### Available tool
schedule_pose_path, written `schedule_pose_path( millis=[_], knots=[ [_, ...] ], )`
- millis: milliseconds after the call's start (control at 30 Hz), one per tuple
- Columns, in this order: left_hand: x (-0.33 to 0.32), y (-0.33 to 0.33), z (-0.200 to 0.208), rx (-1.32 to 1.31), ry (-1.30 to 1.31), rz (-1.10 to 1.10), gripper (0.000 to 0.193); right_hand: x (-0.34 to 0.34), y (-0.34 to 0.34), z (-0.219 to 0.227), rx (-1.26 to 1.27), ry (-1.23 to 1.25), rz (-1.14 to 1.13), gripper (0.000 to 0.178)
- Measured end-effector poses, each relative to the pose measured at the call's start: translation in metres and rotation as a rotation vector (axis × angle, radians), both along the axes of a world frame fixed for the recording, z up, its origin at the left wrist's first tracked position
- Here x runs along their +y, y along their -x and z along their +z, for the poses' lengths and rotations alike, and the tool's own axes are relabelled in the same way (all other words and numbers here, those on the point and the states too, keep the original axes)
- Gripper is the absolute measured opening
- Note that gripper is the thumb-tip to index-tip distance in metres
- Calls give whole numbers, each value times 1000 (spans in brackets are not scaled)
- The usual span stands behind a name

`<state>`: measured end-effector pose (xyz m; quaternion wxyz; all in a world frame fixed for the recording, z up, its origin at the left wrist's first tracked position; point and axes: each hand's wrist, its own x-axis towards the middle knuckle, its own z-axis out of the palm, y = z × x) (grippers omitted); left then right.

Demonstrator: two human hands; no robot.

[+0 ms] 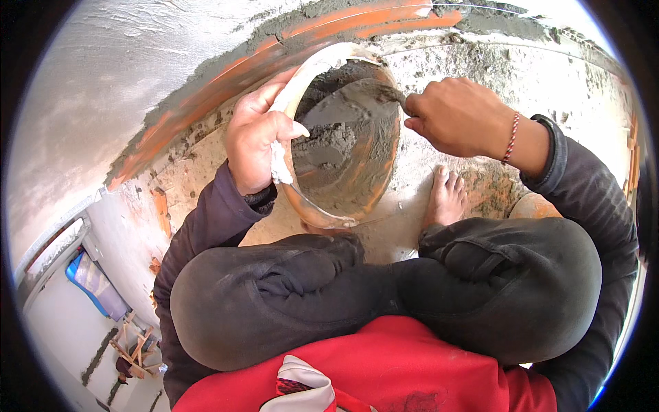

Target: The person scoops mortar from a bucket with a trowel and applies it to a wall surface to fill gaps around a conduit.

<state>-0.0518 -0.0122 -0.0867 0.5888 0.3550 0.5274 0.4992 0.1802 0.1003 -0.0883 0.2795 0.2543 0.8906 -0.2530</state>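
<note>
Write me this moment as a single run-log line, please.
left hand: grips bucket rim | right hand: holds trowel in mortar | bare foot beside bucket

You have no packages, labels, signs or screens around you here; nothing of that kind shows near either hand.
</note>
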Motion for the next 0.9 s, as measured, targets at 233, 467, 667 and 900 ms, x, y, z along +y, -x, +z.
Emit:
schedule_pose_path(
  millis=[233, 467, 667, 900],
  knots=[
    [-1, 1, -7, 4, -5, 16, 66, -23, -2, -47, 135, 270, 82, 36],
    [-3, 12, -6, 264, -178, 32, 61, -21, -26, -82, 339, 695, -66, 43],
    [-12, 41, -23, 279, -196, 73, 39, -29, -78, -66, 359, 906, -378, 36],
    [-18, 52, -9, -165, 121, 152, 66, -69, -158, -61, 798, 1167, -1270, 11]
  ],
)
